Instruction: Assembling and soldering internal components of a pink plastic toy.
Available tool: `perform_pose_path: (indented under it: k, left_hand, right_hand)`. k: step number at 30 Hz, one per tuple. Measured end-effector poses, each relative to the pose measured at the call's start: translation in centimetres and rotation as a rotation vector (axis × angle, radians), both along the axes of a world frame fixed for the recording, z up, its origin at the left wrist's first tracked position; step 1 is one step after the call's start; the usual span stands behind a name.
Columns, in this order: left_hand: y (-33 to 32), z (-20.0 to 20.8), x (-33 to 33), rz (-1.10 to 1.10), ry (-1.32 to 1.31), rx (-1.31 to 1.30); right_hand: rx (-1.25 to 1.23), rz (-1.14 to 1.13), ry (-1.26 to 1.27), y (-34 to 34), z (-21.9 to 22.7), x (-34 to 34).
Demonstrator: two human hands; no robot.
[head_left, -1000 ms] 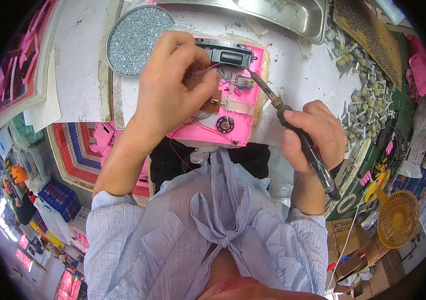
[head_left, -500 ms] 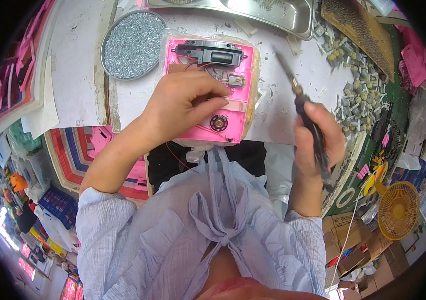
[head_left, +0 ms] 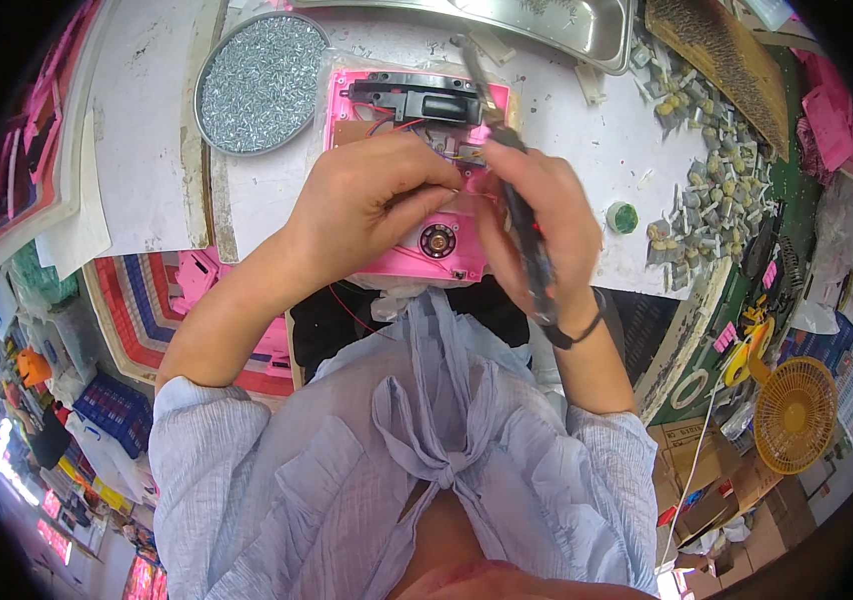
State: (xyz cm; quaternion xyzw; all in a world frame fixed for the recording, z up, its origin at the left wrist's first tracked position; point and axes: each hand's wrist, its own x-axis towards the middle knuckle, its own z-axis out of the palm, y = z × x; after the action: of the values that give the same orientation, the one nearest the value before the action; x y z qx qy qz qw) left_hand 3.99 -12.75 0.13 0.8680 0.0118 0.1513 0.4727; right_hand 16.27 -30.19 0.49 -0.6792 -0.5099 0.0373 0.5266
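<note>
A pink plastic housing [head_left: 387, 262] lies in front of me, fitted with a black plastic unit [head_left: 417, 100], a small round speaker [head_left: 438, 241] and thin red wires. Over its middle, my left hand [head_left: 372, 195] is closed in a pinch, thumb against forefinger, on what looks like a thin wire [head_left: 461, 191]. My right hand [head_left: 559, 215] grips the black handle of a soldering iron [head_left: 525, 225], whose metal shaft points up and away from me. The fingertips of that hand meet the wire beside the left ones. Both hands partly hide the housing's inside.
A round tray [head_left: 262, 85] of small metal screws stands at the far left. Steel trays [head_left: 587, 35] sit at the back. Many small motor-like parts [head_left: 722, 190] are heaped on the right, near a small green-topped round piece [head_left: 623, 217]. A yellow fan [head_left: 797, 415] stands lower right.
My right hand has swung left with the soldering iron, from beside the housing to the left hand's fingertips. The green-topped piece has come into sight. My left hand has hardly moved.
</note>
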Motion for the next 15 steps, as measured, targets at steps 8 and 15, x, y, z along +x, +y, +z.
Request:
perform_pose_path:
  k: [8,15]
  left_hand:
    - [0.6,0.8,-0.8,-0.179,0.096,0.11]
    - [0.5,0.7,-0.6,-0.184,0.076,0.164]
  right_hand:
    - [-0.019,0.067,0.524,-7.3,3.3,2.1]
    - [-0.094,0.277,0.215,-5.8,2.5,2.3]
